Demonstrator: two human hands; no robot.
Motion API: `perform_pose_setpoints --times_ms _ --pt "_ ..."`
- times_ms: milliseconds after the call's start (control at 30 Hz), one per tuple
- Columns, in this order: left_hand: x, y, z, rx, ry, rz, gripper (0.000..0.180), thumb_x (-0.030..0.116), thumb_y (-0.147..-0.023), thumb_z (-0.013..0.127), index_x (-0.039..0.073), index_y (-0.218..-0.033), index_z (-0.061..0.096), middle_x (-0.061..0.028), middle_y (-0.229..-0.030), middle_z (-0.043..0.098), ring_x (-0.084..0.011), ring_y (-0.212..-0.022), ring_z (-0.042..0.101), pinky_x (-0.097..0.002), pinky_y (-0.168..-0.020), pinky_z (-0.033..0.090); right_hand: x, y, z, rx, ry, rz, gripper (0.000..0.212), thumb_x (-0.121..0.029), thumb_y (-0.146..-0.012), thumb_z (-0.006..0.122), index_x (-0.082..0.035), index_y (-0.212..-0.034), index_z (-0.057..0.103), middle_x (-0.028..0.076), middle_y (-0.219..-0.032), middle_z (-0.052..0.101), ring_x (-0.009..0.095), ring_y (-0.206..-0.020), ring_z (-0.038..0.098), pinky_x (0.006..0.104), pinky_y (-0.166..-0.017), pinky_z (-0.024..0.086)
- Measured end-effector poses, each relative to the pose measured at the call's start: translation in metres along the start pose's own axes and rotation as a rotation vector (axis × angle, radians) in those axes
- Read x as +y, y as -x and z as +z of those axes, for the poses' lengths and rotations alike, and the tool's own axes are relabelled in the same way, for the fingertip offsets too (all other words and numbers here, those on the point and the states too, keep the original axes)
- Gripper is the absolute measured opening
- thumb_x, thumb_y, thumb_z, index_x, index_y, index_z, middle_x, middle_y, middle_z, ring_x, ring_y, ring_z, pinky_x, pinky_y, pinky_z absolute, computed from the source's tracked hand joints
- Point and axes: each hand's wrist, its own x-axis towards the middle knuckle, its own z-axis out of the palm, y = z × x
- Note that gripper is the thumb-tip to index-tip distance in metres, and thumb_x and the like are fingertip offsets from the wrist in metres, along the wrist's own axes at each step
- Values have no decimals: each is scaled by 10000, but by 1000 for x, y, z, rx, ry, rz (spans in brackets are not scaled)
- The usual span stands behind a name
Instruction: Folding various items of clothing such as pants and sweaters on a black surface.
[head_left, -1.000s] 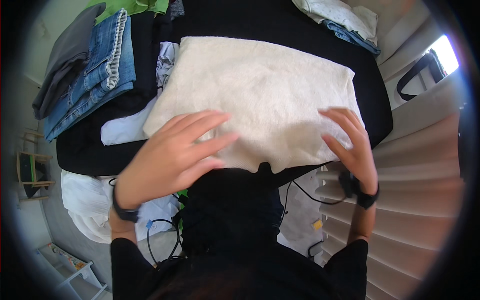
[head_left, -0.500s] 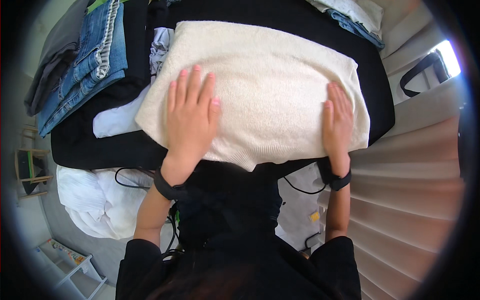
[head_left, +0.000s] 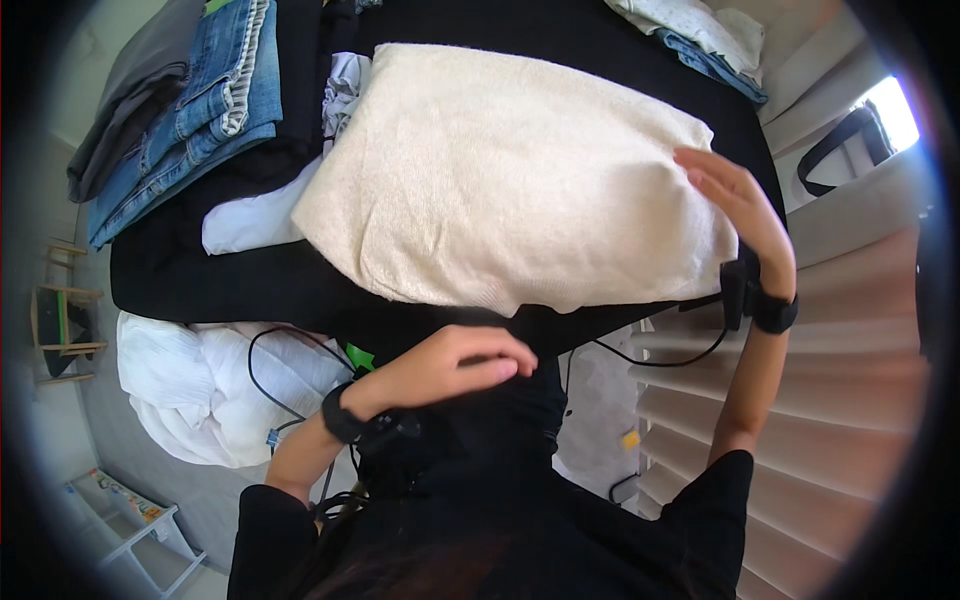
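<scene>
A folded cream knit sweater point(head_left: 520, 180) lies flat on the black-covered table point(head_left: 200, 290), soft ridges running over its left part and right end. At its right edge is my right hand point(head_left: 735, 200), fingers stretched out over the knit and holding nothing; whether they press on it I cannot tell. My left hand point(head_left: 460, 362) is off the sweater, in front of my body just below the near hem. Its fingers are loosely extended and a little bent, with nothing in them. Each wrist wears a black band with a small device.
Folded blue jeans point(head_left: 215, 110) and a dark grey garment point(head_left: 130, 110) are stacked at the far left. Pale blue cloth point(head_left: 260, 220) lies left of the sweater. More folded clothes point(head_left: 700, 40) sit far right. White bedding point(head_left: 200, 390) is below the table; a beige curtain point(head_left: 800, 400) hangs right.
My left hand has lifted off the sweater and come down toward my body. My right hand has shifted outward to the sweater's right edge. The sweater's surface is more ridged.
</scene>
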Motion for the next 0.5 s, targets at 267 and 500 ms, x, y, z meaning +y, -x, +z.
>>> perform_pose_setpoints --times_ms 267,500 --pt "-69 -22 7 454 844 -252 322 0 -767 515 -78 -1078 477 -152 -1084 519 -221 -1014 495 -309 -902 369 -27 -103 -25 -90 365 -194 303 -229 -820 513 -24 -1041 548 77 -986 577 174 -918 531 267 -828 395" --pt "-49 -42 35 370 746 -83 514 49 -700 610 -32 -1167 411 -145 -1141 482 -206 -1076 444 -309 -932 318 -23 -163 2 -289 276 14 340 -222 -783 539 -41 -1071 547 79 -1009 579 175 -961 510 271 -845 375"
